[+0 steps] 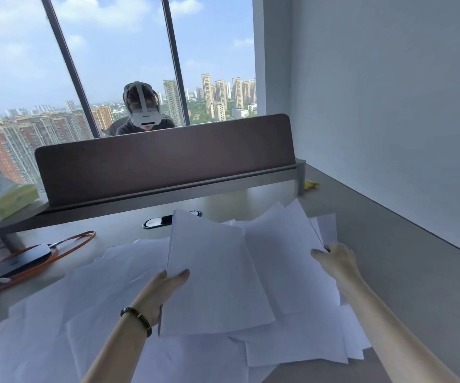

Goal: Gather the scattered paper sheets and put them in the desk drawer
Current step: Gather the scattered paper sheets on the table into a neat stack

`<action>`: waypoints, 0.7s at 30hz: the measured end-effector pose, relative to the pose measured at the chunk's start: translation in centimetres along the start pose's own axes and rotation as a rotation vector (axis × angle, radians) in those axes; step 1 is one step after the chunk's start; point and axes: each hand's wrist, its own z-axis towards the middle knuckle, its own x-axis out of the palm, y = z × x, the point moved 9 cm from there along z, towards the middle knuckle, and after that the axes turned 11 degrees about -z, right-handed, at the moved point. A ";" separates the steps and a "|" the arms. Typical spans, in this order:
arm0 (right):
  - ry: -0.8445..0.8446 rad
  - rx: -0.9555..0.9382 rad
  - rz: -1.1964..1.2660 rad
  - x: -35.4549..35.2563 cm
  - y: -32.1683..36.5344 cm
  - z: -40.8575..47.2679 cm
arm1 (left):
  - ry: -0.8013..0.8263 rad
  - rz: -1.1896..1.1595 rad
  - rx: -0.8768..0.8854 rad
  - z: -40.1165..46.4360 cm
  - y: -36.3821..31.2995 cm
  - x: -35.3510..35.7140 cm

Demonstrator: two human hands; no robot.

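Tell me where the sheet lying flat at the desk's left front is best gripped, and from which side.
Probably at its near-left corner, coming in low from the front. The sheet lies flat on the desk, so a finger has to slide under an exposed edge; its right side is buried under other sheets. Both the left hand and right hand already hold paper.

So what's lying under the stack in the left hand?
Under the stack in the left hand lie more loose sheets, spread over the desk. The desk surface beneath them is covered, so anything else there is hidden.
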 end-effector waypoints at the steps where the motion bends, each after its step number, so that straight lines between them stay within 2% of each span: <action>1: 0.019 -0.010 0.032 -0.1 0.2 -0.2 | -0.003 -0.001 -0.002 0.0 0.1 0.1; 8: 0.114 -0.042 0.063 0.8 -0.2 -1.1 | -0.004 0.016 -0.016 0.3 0.8 0.6; 13: 0.161 0.042 0.231 1.2 -1.0 -0.6 | -0.010 0.016 -0.020 0.4 0.8 0.5; 17: 0.162 0.154 0.507 0.7 -1.3 -1.3 | -0.008 0.007 -0.020 0.5 0.4 -0.1; 21: 0.326 0.136 0.463 1.5 -0.6 -2.2 | -0.003 0.005 -0.020 0.3 0.5 -0.2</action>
